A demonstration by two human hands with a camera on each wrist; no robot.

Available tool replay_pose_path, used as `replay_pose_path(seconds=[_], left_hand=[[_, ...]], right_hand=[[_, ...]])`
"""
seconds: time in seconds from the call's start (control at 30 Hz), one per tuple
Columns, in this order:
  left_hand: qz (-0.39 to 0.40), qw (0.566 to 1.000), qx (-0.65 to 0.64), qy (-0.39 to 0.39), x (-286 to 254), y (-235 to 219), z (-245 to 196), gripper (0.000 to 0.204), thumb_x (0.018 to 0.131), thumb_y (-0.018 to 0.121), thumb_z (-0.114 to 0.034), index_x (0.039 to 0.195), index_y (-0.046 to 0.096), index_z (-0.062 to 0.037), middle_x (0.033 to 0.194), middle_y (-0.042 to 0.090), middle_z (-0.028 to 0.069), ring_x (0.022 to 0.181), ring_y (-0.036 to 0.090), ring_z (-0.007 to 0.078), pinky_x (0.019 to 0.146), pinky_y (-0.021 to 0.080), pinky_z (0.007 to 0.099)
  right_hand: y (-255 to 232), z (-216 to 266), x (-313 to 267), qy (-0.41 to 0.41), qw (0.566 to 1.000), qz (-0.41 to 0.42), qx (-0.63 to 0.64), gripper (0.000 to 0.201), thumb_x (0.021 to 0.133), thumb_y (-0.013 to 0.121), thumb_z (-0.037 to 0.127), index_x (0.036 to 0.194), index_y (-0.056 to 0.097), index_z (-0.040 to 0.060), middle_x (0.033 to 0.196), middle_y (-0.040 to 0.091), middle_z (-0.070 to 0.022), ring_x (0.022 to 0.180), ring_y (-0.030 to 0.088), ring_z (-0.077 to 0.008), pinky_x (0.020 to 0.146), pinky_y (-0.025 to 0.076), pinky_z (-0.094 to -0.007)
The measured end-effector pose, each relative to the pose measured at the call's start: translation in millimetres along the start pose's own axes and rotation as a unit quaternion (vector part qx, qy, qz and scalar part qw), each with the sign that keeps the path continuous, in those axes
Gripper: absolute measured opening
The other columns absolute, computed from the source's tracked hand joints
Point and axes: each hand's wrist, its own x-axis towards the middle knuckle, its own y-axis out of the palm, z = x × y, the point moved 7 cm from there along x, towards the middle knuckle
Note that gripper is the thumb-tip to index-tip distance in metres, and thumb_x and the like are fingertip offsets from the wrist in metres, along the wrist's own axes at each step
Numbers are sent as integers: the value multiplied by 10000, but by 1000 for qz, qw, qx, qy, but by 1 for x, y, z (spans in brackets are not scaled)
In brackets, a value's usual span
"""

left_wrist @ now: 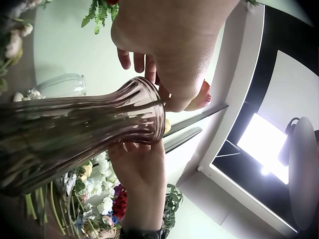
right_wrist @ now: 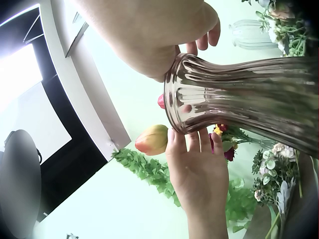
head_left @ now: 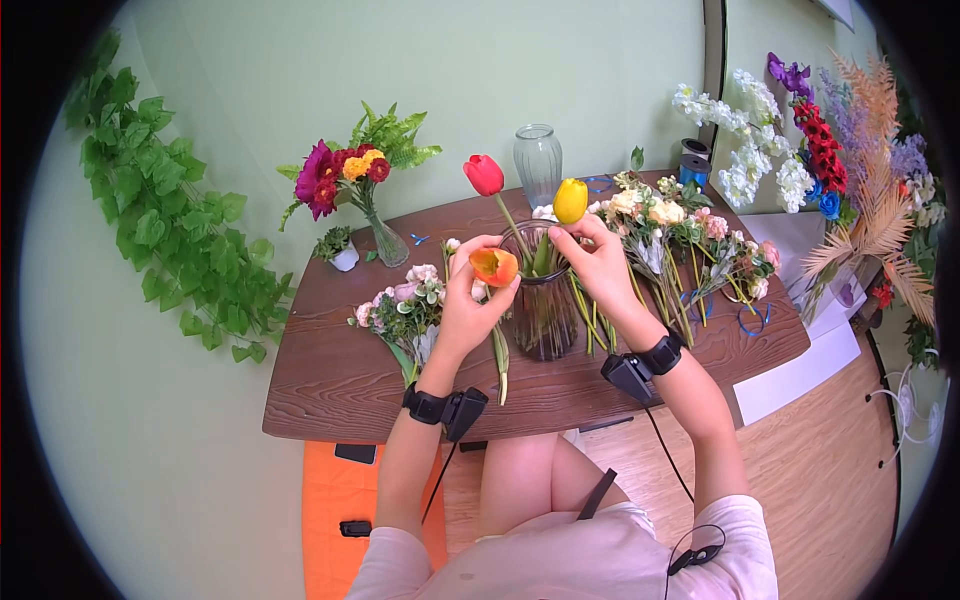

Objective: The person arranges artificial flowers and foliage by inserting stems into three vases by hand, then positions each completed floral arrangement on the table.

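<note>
A ribbed, brownish tinted glass vase (head_left: pixel 545 320) stands on the table before the person, with green leaves and stems inside. My left hand (head_left: pixel 470 310) is at its left rim and pinches an orange tulip (head_left: pixel 494 267) just below the bloom. In the left wrist view, a stem (left_wrist: pixel 144 104) runs down from this thumb into the vase. At the opposite side, my right hand (head_left: pixel 603 270) grips the rim, its thumb over the opening. A yellow tulip (head_left: pixel 570 201) rises close above that thumb. Behind the left hand, a red tulip (head_left: pixel 484 175) leans out of the vase.
Artificial flowers (head_left: pixel 660 215) lie right of the vase, and a smaller bunch (head_left: pixel 400 305) lies left. Behind stand a clear glass vase (head_left: pixel 538 165), a slim vase of bright flowers (head_left: pixel 388 240) and a potted plant (head_left: pixel 343 255). Ribbon spools (head_left: pixel 694 165) sit at the back right.
</note>
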Motion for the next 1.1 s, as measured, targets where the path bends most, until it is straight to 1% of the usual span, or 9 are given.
replay_pose_path(seconds=[0.27,0.5,0.77,0.83,0.87,0.9,0.97,1.07,1.1], left_hand=[[50,998,34,-1,0,6,2,477,740,660,-87,1163,464,14,1241,376,79,1119,418,169,952,339,297],[59,998,-23,-19,-1,2,3,549,732,660,-80,1217,414,-5,1302,311,87,1161,402,189,954,343,316],[22,995,-75,-55,-13,-27,29,441,765,570,-54,1183,429,-57,1235,413,89,1108,442,181,854,398,302],[11,981,-45,-186,-26,-29,63,371,779,568,-65,1127,439,-41,1146,483,74,992,521,172,792,432,294],[14,972,-36,-231,-34,-28,76,263,794,572,-86,1034,484,-19,993,577,79,848,590,178,719,465,290],[12,972,-35,-232,-41,-27,86,263,794,572,-86,1034,484,-19,993,577,79,848,590,178,719,465,290],[126,943,150,-269,-63,-14,110,257,790,609,-215,946,543,-22,888,627,121,795,626,235,696,485,335],[223,866,261,-364,-91,4,137,374,744,637,-385,865,581,-36,833,643,156,807,631,297,718,487,371],[221,866,260,-365,-92,8,136,374,744,637,-385,865,581,-36,833,643,156,807,631,297,718,487,371]], right_hand=[[2,-2,-1,3,1000,7,20,182,791,663,191,817,605,21,901,533,-23,810,511,-96,681,417,-237],[3,-2,-5,22,999,9,41,231,792,666,203,944,590,48,928,534,-6,849,473,-87,688,414,-242],[-3,1,-16,11,999,-20,45,338,826,616,173,1115,492,49,963,525,-32,885,469,-101,751,415,-250],[-10,3,-23,31,995,-43,89,325,849,572,149,1139,467,46,945,514,-48,881,467,-101,755,406,-247],[-13,-3,-26,30,994,-57,92,301,861,546,140,1136,467,45,924,500,-44,854,461,-97,759,396,-243],[-17,0,-30,21,994,-72,79,286,866,532,133,1131,467,47,912,490,-32,835,454,-96,772,387,-239],[-21,1,-41,30,989,-103,104,262,870,514,113,1118,468,44,916,482,-26,846,446,-95,787,378,-241],[-26,-3,-55,20,986,-129,107,243,871,500,96,1105,469,38,929,478,-25,858,443,-95,798,372,-239],[-27,-5,-58,20,986,-127,107,243,871,500,96,1105,469,38,929,478,-25,858,443,-95,798,372,-239]])
